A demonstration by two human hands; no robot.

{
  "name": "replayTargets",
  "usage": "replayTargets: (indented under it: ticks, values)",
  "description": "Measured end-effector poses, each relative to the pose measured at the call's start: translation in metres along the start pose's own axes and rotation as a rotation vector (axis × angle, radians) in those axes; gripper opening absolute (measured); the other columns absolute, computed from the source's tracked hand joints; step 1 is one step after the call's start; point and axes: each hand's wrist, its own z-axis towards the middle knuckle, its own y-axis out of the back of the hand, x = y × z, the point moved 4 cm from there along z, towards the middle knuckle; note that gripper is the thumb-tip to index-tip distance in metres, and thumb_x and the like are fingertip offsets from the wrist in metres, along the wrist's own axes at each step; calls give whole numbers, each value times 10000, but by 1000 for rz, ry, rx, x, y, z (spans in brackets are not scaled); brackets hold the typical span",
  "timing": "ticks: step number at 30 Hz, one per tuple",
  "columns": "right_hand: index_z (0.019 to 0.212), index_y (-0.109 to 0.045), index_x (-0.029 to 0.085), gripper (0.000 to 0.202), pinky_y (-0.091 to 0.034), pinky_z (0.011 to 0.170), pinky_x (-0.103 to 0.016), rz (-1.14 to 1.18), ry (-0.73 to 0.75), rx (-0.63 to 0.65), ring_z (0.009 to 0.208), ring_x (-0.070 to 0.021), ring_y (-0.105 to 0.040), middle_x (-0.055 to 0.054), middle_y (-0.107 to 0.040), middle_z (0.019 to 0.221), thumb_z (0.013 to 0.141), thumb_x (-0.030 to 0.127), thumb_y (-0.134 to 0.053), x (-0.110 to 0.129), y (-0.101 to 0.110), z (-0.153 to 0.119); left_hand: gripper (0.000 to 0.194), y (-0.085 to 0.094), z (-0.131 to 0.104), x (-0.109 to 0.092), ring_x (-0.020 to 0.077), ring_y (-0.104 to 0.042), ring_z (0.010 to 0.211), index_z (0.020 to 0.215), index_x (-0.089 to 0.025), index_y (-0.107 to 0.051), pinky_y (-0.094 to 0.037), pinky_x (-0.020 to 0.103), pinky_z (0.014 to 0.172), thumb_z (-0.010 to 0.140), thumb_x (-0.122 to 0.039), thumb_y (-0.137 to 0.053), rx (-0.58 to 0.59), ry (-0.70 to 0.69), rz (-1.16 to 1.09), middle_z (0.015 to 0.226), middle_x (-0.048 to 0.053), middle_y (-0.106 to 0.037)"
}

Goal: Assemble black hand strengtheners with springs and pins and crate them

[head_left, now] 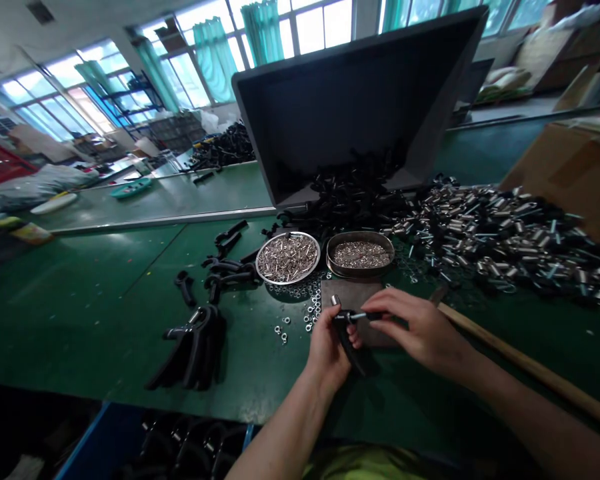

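Observation:
Above a flat metal plate (380, 339), my left hand (325, 350) is closed around a black plastic clamp part (349, 343) with a shiny metal cylinder at its top. My right hand (420, 330) pinches the black end of a thin metal rod (360, 315), whose other end meets the clamp part. Whether the rod sits inside it I cannot tell. Small metal rings (310, 319) lie left of the plate. Behind my hands stand a round dish (258, 267) of small metal pins and an oval tin (360, 272) of small metal pieces.
Several black clamps (195, 350) stand together at the left. A large grey bin (253, 127) lies tipped, black parts spilling out. Metal cylinders and rods (500, 233) are heaped at the right, beside a cardboard box (565, 173). A wooden-handled hammer (520, 357) rests by my right arm.

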Motion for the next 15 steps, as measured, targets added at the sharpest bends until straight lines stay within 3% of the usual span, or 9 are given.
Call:
replayTargets:
  ticks: [2,4,7,9,13,15]
  values:
    - [968,-623,185,221,-508,739,-304,-51,44,-25,855,-183,-618,-85,-643,917,865,126,-436,9,-16,-2,206,1,-2,2,78,-389,427,644,-141,-507,-322,190,446,758,-307,-544,-44,-93,34,478,-21,-448]
    - [930,-605,183,198,-500,712,-318,-87,-11,-77,812,-197,-622,-90,-641,874,887,181,-412,8,-27,-2,188,2,-6,-1,73,-409,454,689,-149,-514,-332,190,474,727,-309,-604,-59,-251,94,524,-37,-472]
    - [909,-545,204,258,-473,534,-275,87,-315,-3,556,-165,-598,-14,-605,633,943,339,-328,-5,-38,-4,182,-2,-13,-9,77,-421,483,744,-160,-536,-331,200,494,739,-321,-621,-2,-457,279,562,-51,-481]
    - [996,-511,213,302,-449,461,-256,240,-443,74,453,-148,-561,27,-579,561,957,400,-277,-10,-43,-6,187,-2,-15,-12,84,-437,508,762,-158,-553,-344,208,515,754,-338,-604,14,-504,343,591,-46,-497]
    - [1061,-539,210,262,-500,753,-366,119,-203,-116,861,-221,-637,-89,-663,938,882,385,-464,-2,-34,-6,198,0,-16,-15,86,-442,529,761,-165,-551,-349,212,537,743,-354,-608,-25,-535,307,620,-47,-505]
    - [1032,-551,208,266,-505,694,-352,146,-256,-90,774,-210,-641,-71,-661,822,913,382,-390,-4,-35,-8,202,-1,-18,-15,87,-426,512,742,-169,-544,-341,215,528,760,-362,-599,-10,-541,363,588,-52,-484]
